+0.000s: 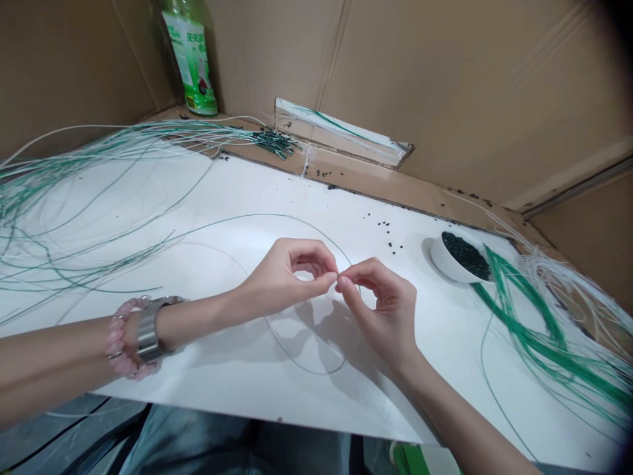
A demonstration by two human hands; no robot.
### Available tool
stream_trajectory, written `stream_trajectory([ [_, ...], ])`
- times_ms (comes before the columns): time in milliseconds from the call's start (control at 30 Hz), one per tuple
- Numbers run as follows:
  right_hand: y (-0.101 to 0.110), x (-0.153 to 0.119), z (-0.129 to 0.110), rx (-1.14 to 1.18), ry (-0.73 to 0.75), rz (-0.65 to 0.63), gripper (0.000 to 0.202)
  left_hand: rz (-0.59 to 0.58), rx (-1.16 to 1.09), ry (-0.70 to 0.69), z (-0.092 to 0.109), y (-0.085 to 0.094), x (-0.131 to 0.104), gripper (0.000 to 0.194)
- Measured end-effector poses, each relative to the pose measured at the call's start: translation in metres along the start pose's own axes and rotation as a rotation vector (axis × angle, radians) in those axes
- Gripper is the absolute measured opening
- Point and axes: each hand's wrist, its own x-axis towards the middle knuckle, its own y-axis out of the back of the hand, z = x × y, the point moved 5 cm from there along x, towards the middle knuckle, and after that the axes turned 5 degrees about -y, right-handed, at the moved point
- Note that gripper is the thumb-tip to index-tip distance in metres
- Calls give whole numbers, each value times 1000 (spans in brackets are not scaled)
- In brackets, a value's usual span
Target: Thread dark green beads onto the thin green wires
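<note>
Near the middle of the white table (212,369), my left hand (297,270) and my right hand (378,297) meet fingertip to fingertip. Each is closed in a pinch between thumb and index finger. A thin green wire (277,215) curves from the left over to the pinched fingertips, and a loop of thin wire (306,371) hangs or lies below my hands. What sits right between the fingertips is too small to make out. To the right of my right hand stands a white bowl (448,264) filled with small dark green pieces (465,254).
Long green and white wires (99,155) spread over the left side, ending in a dark beaded bundle (274,142). Green strands (544,349) lie at the right. A green bottle (192,63) stands at the back left against cardboard walls (420,86). Loose dark bits (388,231) dot the table.
</note>
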Motion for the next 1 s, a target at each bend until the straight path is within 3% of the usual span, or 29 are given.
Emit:
stream_trajectory([
  [600, -6, 1, 3, 226, -152, -39, 11, 6, 53, -101, 2, 1, -2, 3],
  [1000, -9, 0, 2, 240, -151, -44, 11, 5, 55, -65, 1, 1, -1, 9],
])
